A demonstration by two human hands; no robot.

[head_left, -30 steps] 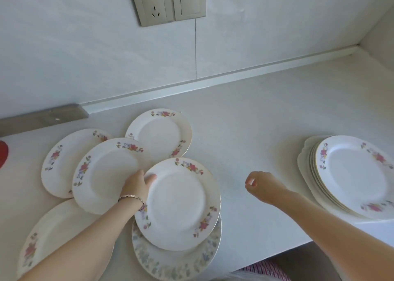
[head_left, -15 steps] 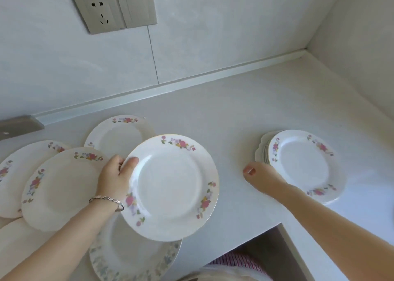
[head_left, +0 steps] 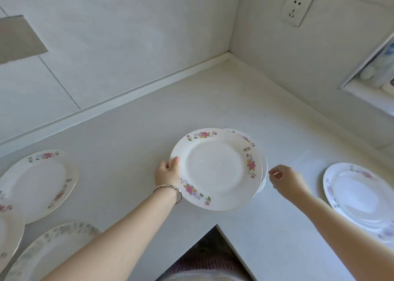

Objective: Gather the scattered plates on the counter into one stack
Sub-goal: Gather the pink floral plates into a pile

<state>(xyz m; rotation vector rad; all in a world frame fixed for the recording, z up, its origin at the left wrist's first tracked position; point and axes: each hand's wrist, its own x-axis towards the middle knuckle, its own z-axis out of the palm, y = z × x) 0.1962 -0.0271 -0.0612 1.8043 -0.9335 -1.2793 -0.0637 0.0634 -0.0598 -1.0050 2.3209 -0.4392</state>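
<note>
Left hand (head_left: 168, 173) gripping plate (head_left: 215, 169), stack (head_left: 261, 163) mostly hidden

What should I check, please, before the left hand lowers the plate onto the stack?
1. Grip: left hand pinches the rim of the white round plate with pink flower border. Ok.
2. Plate level: slightly tilted. Not ok.
3. Alignment: the stack of white plates peeks out only at the right edge, so the held plate sits off to the left. Not ok.
4. Right hand is beside the stack, holding nothing. Ok.
5. Gap between plate and stack: cannot tell.
</note>
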